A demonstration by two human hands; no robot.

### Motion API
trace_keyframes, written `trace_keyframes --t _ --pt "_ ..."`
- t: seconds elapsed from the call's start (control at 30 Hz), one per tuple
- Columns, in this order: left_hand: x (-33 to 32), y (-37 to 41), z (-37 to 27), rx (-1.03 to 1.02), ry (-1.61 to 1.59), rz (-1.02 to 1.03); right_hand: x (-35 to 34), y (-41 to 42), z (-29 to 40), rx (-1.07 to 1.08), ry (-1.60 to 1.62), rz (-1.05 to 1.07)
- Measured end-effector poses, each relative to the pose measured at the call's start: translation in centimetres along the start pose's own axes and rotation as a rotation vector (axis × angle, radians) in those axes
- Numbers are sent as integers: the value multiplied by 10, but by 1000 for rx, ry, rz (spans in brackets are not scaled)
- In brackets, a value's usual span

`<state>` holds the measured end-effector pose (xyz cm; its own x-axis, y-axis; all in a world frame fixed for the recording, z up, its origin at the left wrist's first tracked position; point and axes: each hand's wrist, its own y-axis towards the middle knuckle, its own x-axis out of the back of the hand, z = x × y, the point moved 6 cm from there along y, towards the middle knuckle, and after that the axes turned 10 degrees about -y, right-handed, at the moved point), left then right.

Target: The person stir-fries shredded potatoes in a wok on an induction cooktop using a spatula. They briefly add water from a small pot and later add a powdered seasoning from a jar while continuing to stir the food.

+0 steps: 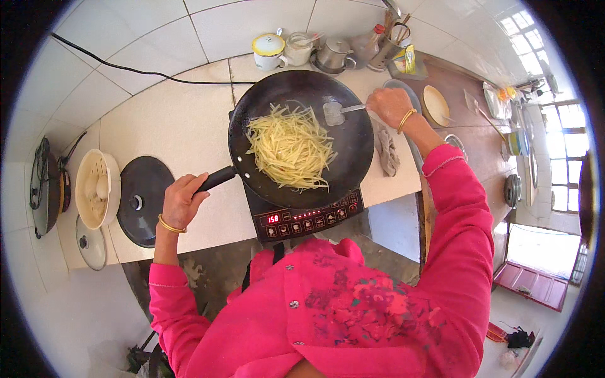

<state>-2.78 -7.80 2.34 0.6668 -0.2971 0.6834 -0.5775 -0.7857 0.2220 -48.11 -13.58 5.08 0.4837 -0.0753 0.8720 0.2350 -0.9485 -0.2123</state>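
Note:
A black wok (350,156) stands on an induction cooker (309,222) whose display is lit. My left hand (184,201) is closed around the wok's black handle (216,179). Shredded potato (290,149), pale yellow, lies heaped in the left and middle part of the wok. My right hand (390,107) grips a metal spatula (334,113) near the wok's right rim. The spatula's blade is inside the wok, to the right of the shreds and apart from them.
A black lid (146,212) and a cream colander (113,189) lie to the left. Behind the wok stand a lidded enamel mug (268,47), a glass jar (298,49) and a metal pot (334,54). A grey cloth (388,153) lies right of the wok; a black cord (156,75) runs behind.

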Motion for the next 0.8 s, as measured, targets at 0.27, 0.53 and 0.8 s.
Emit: trace_keyframes --t 0.27,0.53,0.8 --pt "-1 3 -3 -51 41 7 -12 11 80 183 374 -190" --pt "-2 -1 -3 -43 29 -13 63 -22 97 301 275 -267" --pt "-4 -1 0 -38 20 -8 67 -31 119 270 -48 -367"
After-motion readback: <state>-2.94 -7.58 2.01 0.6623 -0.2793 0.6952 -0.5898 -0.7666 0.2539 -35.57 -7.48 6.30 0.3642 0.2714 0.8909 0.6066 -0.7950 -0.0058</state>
